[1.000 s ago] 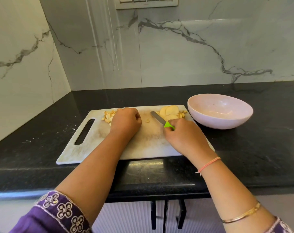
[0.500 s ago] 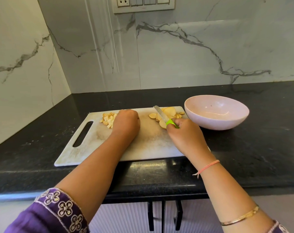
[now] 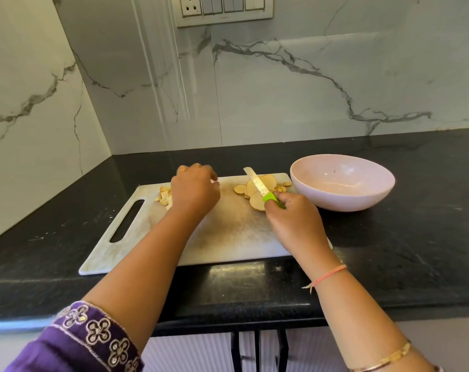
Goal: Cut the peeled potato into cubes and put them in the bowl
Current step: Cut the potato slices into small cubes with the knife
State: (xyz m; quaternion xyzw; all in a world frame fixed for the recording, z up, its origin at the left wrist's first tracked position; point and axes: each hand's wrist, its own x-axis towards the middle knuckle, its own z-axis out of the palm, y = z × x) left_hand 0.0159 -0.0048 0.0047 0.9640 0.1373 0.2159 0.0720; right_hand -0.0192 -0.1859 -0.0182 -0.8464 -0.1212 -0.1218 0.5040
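A white cutting board [image 3: 228, 237] lies on the black counter. Round potato slices [image 3: 256, 200] sit at its far right, and a small heap of cut potato pieces [image 3: 164, 197] lies at its far left. My right hand [image 3: 295, 224] grips a green-handled knife [image 3: 260, 187], whose blade points away over the slices. Curled above the board beside the cut pieces, my left hand [image 3: 194, 191] partly hides them; whether it holds any is not visible. To the right of the board stands a pale pink bowl [image 3: 343, 194] with nothing visible inside.
The black counter [image 3: 402, 251] runs to marble walls at the back and left, meeting in a corner. A switch panel [image 3: 222, 8] is on the back wall. The counter's front edge is just below the board.
My right hand swung the knife blade up and right over the potato slices. My left hand lifted slightly toward the board's far edge. The camera tilted up a little.
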